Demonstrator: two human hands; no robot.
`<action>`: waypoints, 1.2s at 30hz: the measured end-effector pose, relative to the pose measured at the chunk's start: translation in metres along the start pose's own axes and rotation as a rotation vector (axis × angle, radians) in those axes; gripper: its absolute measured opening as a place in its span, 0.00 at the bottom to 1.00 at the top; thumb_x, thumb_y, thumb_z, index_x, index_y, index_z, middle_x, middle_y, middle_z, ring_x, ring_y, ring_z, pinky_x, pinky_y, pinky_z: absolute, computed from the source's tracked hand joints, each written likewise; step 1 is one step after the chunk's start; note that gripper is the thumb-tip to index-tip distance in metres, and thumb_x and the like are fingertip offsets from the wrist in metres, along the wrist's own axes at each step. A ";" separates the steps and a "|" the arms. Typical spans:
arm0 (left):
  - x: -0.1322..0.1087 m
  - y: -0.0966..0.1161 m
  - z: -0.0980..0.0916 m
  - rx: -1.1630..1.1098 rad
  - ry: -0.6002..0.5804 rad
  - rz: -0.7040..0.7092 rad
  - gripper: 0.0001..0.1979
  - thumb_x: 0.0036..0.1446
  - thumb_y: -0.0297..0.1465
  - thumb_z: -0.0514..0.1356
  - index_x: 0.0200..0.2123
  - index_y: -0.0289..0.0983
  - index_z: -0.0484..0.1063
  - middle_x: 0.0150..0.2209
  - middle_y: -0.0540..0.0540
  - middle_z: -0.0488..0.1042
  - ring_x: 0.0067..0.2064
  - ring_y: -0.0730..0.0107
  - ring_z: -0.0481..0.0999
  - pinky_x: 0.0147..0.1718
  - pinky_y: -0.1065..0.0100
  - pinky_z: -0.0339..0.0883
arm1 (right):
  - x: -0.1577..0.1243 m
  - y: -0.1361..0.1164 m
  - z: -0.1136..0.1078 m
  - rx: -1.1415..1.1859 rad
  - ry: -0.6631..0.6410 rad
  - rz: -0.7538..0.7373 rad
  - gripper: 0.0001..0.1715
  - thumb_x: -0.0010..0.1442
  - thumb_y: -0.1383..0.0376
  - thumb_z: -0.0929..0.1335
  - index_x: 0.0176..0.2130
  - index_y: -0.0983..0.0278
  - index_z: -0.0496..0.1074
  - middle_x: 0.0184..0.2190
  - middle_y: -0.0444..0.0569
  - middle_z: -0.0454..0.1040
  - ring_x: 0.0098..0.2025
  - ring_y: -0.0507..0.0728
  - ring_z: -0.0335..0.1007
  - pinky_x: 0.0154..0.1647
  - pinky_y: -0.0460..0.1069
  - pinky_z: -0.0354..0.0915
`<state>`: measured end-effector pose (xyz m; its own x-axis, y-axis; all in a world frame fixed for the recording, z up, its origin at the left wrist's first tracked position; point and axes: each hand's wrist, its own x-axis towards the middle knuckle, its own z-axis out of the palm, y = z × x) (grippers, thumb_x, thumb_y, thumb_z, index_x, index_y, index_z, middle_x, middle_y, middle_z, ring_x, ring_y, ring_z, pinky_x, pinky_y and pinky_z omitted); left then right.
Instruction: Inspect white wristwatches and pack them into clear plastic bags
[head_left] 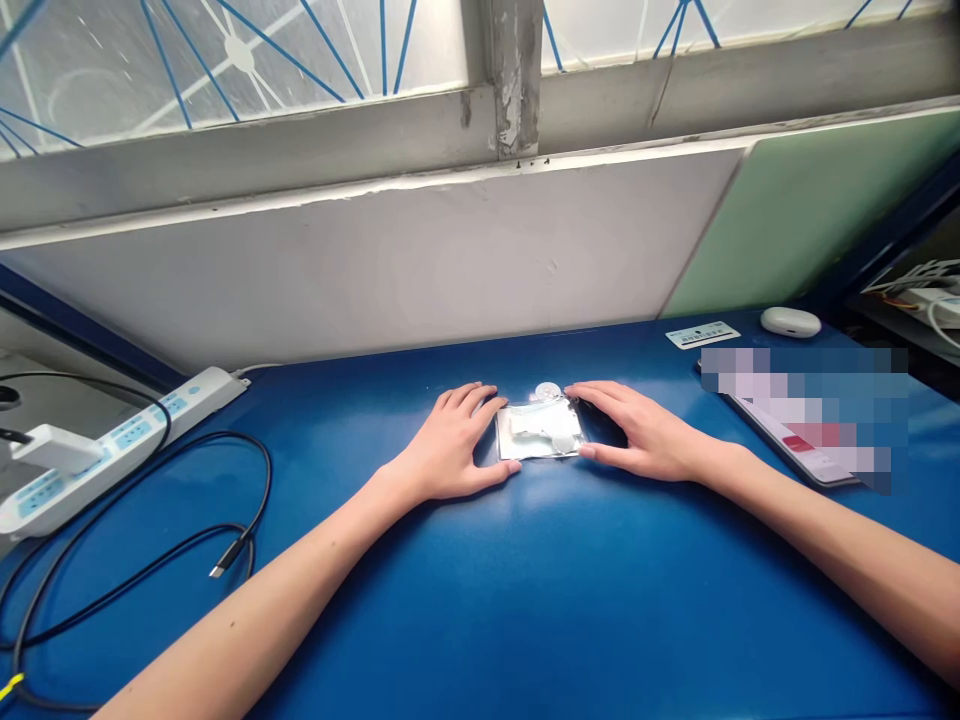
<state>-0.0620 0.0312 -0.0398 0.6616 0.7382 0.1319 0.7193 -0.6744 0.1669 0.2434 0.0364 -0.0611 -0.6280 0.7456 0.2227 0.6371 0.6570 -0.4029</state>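
One flat, shiny, clear plastic packet (511,448) with indistinct whitish contents (541,425) lies at frame centre on the smooth blue table (525,600). The left hand (459,440) and right hand (651,432) flank it, loosely spread at its edges.

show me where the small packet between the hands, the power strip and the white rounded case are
small packet (540,432): head view, middle of its upper face
power strip (135,433): head view, middle of its socket face
white rounded case (790,322): head view, middle of its shell

No text, even on the card (703,335), is legible.
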 end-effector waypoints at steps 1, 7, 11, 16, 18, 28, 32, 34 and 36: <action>0.000 0.000 0.000 0.002 0.000 -0.001 0.40 0.57 0.54 0.59 0.62 0.31 0.64 0.65 0.30 0.62 0.67 0.40 0.58 0.64 0.45 0.52 | 0.000 0.000 0.000 -0.003 -0.004 0.000 0.39 0.63 0.47 0.67 0.64 0.65 0.60 0.63 0.62 0.66 0.63 0.69 0.64 0.61 0.64 0.64; 0.000 -0.001 0.000 -0.009 0.006 -0.002 0.39 0.57 0.53 0.59 0.62 0.32 0.64 0.65 0.31 0.62 0.67 0.40 0.58 0.64 0.44 0.53 | -0.001 0.001 0.000 -0.012 0.002 -0.013 0.40 0.63 0.48 0.67 0.66 0.64 0.59 0.63 0.62 0.66 0.63 0.69 0.63 0.62 0.64 0.64; 0.001 -0.001 0.000 -0.020 -0.001 -0.015 0.39 0.58 0.53 0.59 0.63 0.33 0.63 0.65 0.31 0.61 0.67 0.38 0.57 0.63 0.43 0.53 | -0.001 0.001 0.001 -0.012 0.006 -0.005 0.41 0.63 0.48 0.66 0.66 0.66 0.58 0.64 0.64 0.64 0.64 0.69 0.62 0.63 0.64 0.63; 0.001 -0.001 0.001 -0.028 0.003 -0.022 0.40 0.58 0.54 0.59 0.64 0.31 0.63 0.66 0.30 0.61 0.68 0.38 0.57 0.64 0.43 0.52 | -0.001 0.003 0.001 0.009 -0.006 0.018 0.42 0.62 0.46 0.67 0.66 0.67 0.59 0.65 0.63 0.63 0.65 0.69 0.60 0.64 0.63 0.62; 0.001 -0.002 0.002 -0.024 0.010 -0.028 0.42 0.58 0.55 0.59 0.64 0.29 0.62 0.66 0.30 0.61 0.68 0.39 0.57 0.64 0.43 0.52 | 0.000 0.004 0.001 0.022 -0.010 0.031 0.42 0.62 0.46 0.68 0.65 0.66 0.60 0.65 0.62 0.63 0.65 0.68 0.61 0.64 0.63 0.62; 0.002 0.000 0.002 0.000 -0.011 -0.059 0.41 0.58 0.54 0.58 0.64 0.29 0.63 0.67 0.31 0.60 0.69 0.41 0.56 0.65 0.45 0.52 | -0.001 0.003 -0.001 0.041 -0.005 0.016 0.41 0.62 0.48 0.68 0.67 0.63 0.59 0.65 0.61 0.63 0.65 0.69 0.61 0.63 0.65 0.63; 0.002 0.000 0.002 0.005 -0.004 -0.047 0.39 0.59 0.53 0.59 0.63 0.29 0.65 0.66 0.31 0.62 0.68 0.40 0.57 0.64 0.44 0.54 | -0.003 0.005 -0.002 0.034 -0.017 -0.008 0.46 0.59 0.47 0.70 0.67 0.63 0.58 0.65 0.62 0.63 0.65 0.71 0.61 0.63 0.65 0.63; 0.002 -0.001 0.003 -0.002 0.017 -0.037 0.38 0.59 0.53 0.59 0.62 0.30 0.66 0.65 0.31 0.63 0.68 0.40 0.58 0.63 0.44 0.55 | -0.003 0.004 -0.002 0.025 -0.027 -0.022 0.50 0.56 0.46 0.72 0.68 0.64 0.57 0.66 0.63 0.62 0.65 0.71 0.60 0.63 0.65 0.63; 0.001 -0.002 0.005 -0.013 0.039 -0.020 0.37 0.60 0.52 0.59 0.61 0.30 0.68 0.64 0.32 0.65 0.67 0.40 0.60 0.63 0.43 0.56 | -0.003 0.002 -0.002 0.019 -0.018 -0.029 0.50 0.57 0.47 0.72 0.68 0.64 0.56 0.65 0.64 0.62 0.65 0.71 0.60 0.63 0.65 0.63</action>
<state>-0.0614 0.0332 -0.0444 0.6384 0.7516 0.1662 0.7291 -0.6596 0.1823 0.2478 0.0356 -0.0610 -0.6546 0.7237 0.2185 0.6099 0.6764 -0.4129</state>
